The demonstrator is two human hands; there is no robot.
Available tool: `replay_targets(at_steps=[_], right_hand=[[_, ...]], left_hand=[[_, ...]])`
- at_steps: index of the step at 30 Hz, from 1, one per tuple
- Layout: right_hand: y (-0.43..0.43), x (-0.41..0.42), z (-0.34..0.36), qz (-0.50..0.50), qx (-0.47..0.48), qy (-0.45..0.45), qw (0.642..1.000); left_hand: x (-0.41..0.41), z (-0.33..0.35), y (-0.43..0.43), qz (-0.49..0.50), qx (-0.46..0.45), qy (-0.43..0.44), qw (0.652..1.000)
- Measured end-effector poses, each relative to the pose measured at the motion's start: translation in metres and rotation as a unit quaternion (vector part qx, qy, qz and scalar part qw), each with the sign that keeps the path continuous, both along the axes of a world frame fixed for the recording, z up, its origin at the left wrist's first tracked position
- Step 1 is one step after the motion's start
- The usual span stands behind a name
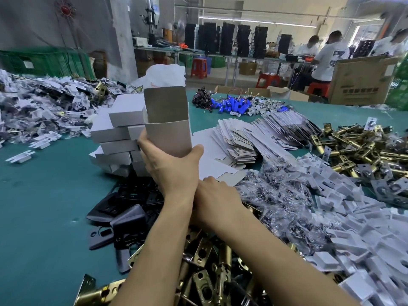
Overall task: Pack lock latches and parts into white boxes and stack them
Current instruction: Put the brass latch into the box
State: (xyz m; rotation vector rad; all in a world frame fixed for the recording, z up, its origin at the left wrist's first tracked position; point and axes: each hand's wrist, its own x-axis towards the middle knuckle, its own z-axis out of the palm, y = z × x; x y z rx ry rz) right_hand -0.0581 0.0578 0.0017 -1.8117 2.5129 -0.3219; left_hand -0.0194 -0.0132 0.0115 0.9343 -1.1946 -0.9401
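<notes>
My left hand (172, 166) grips an open white box (167, 120) and holds it upright above the table, top flap standing up. My right hand (216, 195) lies low just behind my left wrist, over the edge of the bagged screws (278, 195); its fingers are hidden. Closed white boxes (119, 133) are stacked right behind the held box. Brass lock latches lie in a pile below my arms (209, 266) and in another at the far right (353, 149). Black strike plates (123, 210) sit to the left of my left forearm.
Flat box blanks (242, 138) fan out behind my hands. White plastic inserts (357, 221) cover the right side. A heap of bagged parts (33, 107) fills the far left, blue batteries (229, 104) lie at the back. Bare green table (44, 195) shows on the left. People work at far benches.
</notes>
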Motion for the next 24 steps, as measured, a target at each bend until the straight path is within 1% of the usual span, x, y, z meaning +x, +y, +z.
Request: replay_targets(at_steps=[5,7,10,12,13,15,18,21,23,24], right_hand=[[-0.001,0.002,0.000,0.070,-0.023,0.019,0.997],[-0.001,-0.001,-0.001,0.061,-0.021,0.003,0.998],[-0.002,-0.005,-0.004,0.046,-0.040,-0.082,0.995],[0.002,-0.012,-0.002,0.044,-0.065,-0.158,0.984],[0.006,-0.017,0.002,0.035,-0.081,-0.210,0.974],[0.018,-0.029,0.011,0.007,-0.118,-0.320,0.940],[0.042,-0.051,0.021,-0.052,-0.226,-0.439,0.868],[0.067,-0.066,0.031,-0.076,-0.321,-0.512,0.793],[0.079,-0.070,0.039,-0.066,-0.365,-0.535,0.759],[0.083,-0.071,0.043,-0.059,-0.381,-0.537,0.751]], left_hand=[[0.001,0.001,-0.001,-0.011,0.007,0.007,1.000],[0.001,0.004,0.000,-0.007,-0.001,0.005,1.000],[-0.002,0.006,0.004,-0.026,-0.001,-0.004,1.000],[-0.003,0.005,0.005,-0.037,-0.001,-0.006,0.999],[-0.003,0.006,0.005,-0.038,-0.002,-0.007,0.999],[-0.002,0.006,0.005,-0.038,-0.005,-0.007,0.999],[-0.003,0.006,0.010,-0.052,-0.007,-0.014,0.999],[-0.008,0.005,0.022,-0.093,-0.010,-0.007,0.996],[-0.014,0.002,0.032,-0.114,-0.025,0.000,0.993],[-0.017,0.000,0.036,-0.124,-0.031,-0.002,0.992]])
